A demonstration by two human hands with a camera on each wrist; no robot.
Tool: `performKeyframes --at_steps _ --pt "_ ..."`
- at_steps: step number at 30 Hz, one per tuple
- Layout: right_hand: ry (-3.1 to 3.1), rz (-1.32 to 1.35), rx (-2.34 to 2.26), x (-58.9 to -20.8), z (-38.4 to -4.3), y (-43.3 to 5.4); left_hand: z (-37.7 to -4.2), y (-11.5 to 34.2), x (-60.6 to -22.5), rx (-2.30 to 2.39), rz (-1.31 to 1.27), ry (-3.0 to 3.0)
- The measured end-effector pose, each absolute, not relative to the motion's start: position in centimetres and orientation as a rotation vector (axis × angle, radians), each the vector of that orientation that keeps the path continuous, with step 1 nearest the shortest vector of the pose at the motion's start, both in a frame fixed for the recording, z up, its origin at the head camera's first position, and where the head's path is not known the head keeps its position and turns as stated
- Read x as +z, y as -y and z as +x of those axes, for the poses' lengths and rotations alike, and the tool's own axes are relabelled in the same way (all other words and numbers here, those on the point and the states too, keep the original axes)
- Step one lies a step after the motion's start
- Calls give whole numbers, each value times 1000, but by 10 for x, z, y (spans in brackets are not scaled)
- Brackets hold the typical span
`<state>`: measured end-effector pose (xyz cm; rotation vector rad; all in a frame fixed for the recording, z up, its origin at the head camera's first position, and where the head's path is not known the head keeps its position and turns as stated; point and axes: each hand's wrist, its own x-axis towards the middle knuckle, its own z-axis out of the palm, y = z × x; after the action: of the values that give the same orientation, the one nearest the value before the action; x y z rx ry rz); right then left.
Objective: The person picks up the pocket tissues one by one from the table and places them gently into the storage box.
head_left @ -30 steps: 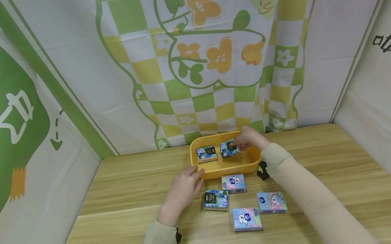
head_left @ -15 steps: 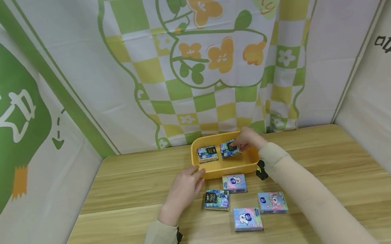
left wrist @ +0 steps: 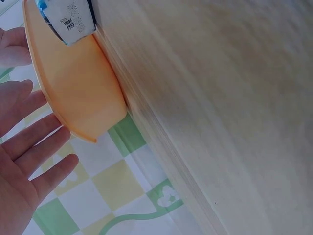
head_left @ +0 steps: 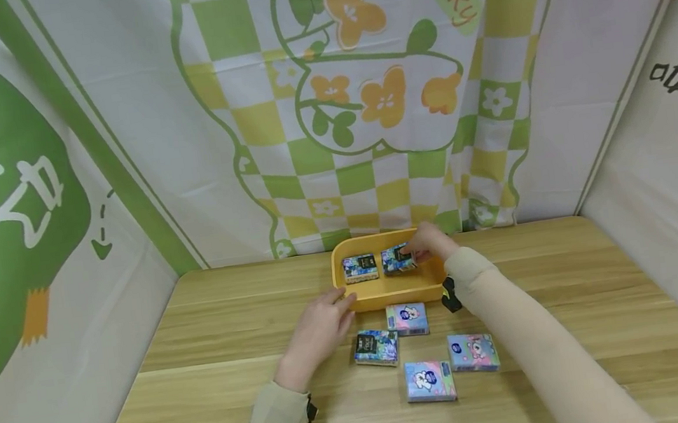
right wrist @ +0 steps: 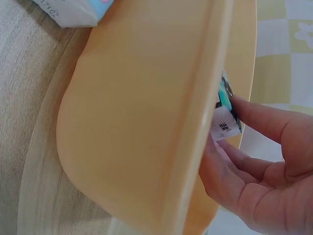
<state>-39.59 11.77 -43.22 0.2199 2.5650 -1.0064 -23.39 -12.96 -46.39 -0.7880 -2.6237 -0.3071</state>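
Observation:
In the head view, my right hand (head_left: 434,241) reaches into a yellow plastic basket (head_left: 397,299) and pinches a blue floral tissue pack (head_left: 394,260) by its right end. The right wrist view shows the thumb and fingers on either side of this pack's white end (right wrist: 226,123), partly behind the basket wall. A second blue floral tissue pack (head_left: 359,268) lies at the left inside the basket. My left hand (head_left: 318,328) touches the basket's front left corner with extended fingers, which appear spread along the rim in the left wrist view.
In front of the basket lie a blue floral pack (head_left: 376,347) and three pink-and-blue cartoon packs: one near the basket (head_left: 407,319), one to the right (head_left: 473,352), one nearest (head_left: 430,381). A patterned curtain (head_left: 361,180) hangs behind the wooden table (head_left: 217,353).
My right hand and the pack it holds have barely moved; the right wrist has shifted slightly left. My left hand stays at the basket's corner.

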Motion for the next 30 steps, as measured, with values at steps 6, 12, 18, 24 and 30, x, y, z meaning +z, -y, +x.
performKeyframes --at_steps 6,12,18,24,30 --pt "-2550 234 -1028 -434 -398 -116 -233 129 -464 -312 -787 2623" --pt "-2518 216 -1024 -437 -402 -116 -233 129 -465 -338 -790 2606" --pt "-2529 246 -1025 -457 -422 -118 -234 129 -465 -346 -794 2592" --pt "-2469 156 -1138 -552 -506 -143 -235 129 -465 -317 -789 2600" --pt "-2454 190 -1134 -542 -498 -138 -235 129 -466 -333 -791 2599"
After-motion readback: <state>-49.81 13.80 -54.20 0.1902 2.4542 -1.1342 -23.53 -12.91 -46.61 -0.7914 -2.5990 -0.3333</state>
